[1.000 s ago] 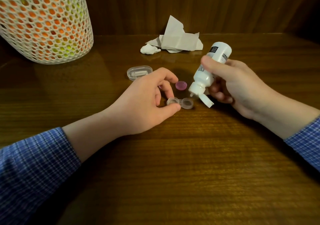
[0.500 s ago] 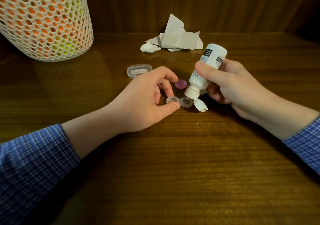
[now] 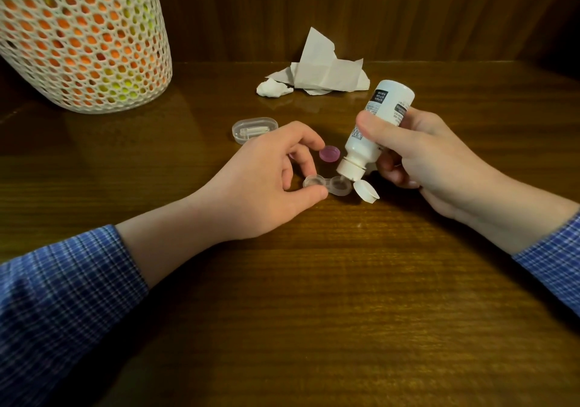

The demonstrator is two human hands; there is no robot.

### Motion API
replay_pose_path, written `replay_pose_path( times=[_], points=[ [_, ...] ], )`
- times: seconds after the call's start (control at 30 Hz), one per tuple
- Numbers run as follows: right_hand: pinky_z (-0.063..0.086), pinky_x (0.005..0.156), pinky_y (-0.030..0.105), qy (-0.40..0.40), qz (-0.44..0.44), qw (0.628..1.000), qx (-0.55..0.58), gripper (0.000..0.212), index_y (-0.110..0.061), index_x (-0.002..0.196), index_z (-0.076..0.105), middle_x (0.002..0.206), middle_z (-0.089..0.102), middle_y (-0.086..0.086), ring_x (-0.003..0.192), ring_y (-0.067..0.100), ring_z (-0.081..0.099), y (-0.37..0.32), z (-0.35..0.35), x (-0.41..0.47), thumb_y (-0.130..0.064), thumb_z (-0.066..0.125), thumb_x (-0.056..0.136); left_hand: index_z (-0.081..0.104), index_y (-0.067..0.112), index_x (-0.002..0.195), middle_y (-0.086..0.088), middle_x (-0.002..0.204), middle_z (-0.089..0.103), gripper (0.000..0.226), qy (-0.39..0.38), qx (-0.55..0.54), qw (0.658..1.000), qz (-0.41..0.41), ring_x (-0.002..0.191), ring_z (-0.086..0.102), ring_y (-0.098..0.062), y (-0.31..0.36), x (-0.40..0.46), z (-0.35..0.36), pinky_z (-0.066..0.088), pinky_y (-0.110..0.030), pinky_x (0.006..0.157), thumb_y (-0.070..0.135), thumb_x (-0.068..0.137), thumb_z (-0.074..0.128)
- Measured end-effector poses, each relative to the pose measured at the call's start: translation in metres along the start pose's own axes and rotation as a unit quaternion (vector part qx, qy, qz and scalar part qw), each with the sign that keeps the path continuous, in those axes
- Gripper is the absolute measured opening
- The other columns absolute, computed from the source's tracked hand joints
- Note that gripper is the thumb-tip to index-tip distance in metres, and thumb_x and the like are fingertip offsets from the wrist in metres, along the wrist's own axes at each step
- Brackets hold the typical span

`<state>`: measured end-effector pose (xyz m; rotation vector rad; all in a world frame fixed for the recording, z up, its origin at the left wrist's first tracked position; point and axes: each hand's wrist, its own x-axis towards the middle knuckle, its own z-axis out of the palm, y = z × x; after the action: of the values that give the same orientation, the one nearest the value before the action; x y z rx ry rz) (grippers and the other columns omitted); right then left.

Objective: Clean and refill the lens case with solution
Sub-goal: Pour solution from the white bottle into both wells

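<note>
Near the middle of a wooden desk, a left hand pinches one end of a clear lens case between thumb and curled fingers, while a right hand grips a white solution bottle tipped nozzle-down over the case's other well.

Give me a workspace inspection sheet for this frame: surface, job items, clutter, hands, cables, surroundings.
Surface: dark wooden table, glossy.
Job's things: clear two-well lens case flat on the table, both wells uncapped; white solution bottle tipped nozzle-down over the right-hand well, flip cap hanging open; pink cap lying behind the case.
Clutter: crumpled tissues at the back; small clear oval box.
Hands: left hand pinches the case's left well; right hand grips the bottle.
Cables: nothing seen.
Surroundings: white mesh basket with orange and yellow contents at back left; wood panel wall.
</note>
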<state>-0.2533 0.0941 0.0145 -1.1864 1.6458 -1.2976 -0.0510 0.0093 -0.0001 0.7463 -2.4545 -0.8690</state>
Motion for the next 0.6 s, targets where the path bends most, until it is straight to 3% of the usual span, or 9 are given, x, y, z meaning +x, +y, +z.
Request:
replay_pose_path(
  times=[0.6],
  points=[
    [0.032, 0.035, 0.013, 0.017, 0.036, 0.999, 0.020, 0.033, -0.024, 0.101, 0.066, 0.057, 0.058, -0.011, 0.044, 0.003, 0.046, -0.0010, -0.0021, 0.0023, -0.055, 0.066, 0.093, 0.057, 0.025, 0.132, 0.012, 0.095, 0.069, 0.052, 0.000, -0.003, 1.000, 0.000, 0.066, 0.063, -0.019, -0.0002, 0.0004, -0.0004, 0.060, -0.039, 0.062, 0.025, 0.086, 0.081]
  ],
)
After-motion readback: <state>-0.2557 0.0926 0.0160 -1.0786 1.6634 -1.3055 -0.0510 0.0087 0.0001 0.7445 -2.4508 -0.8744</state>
